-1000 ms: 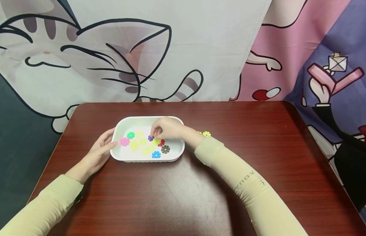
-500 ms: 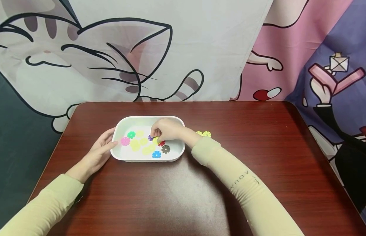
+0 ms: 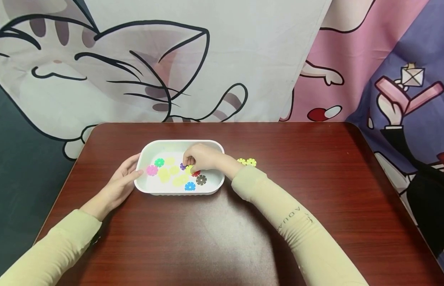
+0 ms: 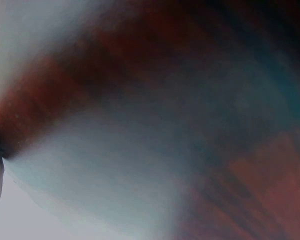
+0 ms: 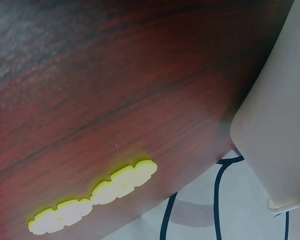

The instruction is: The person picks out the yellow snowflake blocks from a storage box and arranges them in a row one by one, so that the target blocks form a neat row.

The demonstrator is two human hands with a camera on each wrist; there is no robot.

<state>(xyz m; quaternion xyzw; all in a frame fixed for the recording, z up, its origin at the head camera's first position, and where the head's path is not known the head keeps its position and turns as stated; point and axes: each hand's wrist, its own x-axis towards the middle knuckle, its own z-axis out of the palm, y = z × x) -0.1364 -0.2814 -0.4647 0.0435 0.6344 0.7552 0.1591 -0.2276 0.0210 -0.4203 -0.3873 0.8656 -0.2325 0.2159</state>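
Note:
In the head view a white plastic tray point(image 3: 179, 190) sits on the table, holding several notched, flower-shaped plastic discs. My left hand point(image 3: 119, 180) grips the tray's left end, thumb over the rim and fingers along the outside. Reaching in from the right, my right hand point(image 3: 204, 157) has curled fingers; thumb and fingertips pinch at a yellow disc point(image 3: 189, 169), which they partly cover. Close beside it lie a purple disc point(image 3: 183, 167) and a red disc point(image 3: 196, 174). Green point(image 3: 159, 162), pink point(image 3: 152, 170), blue point(image 3: 190, 186) and dark grey point(image 3: 201, 180) discs lie around, among pale yellow ones point(image 3: 164, 174).
Two yellow discs point(image 3: 246, 161) lie side by side on the brown wooden table point(image 3: 297, 178), behind my right forearm. The right wrist view shows these yellow discs point(image 5: 92, 197) near the table's far edge. A cartoon-printed cloth point(image 3: 243, 47) hangs behind the table.
My right thumb has come down over the yellow disc in the tray, and the forearm has shifted slightly left. The left hand and tray stay put.

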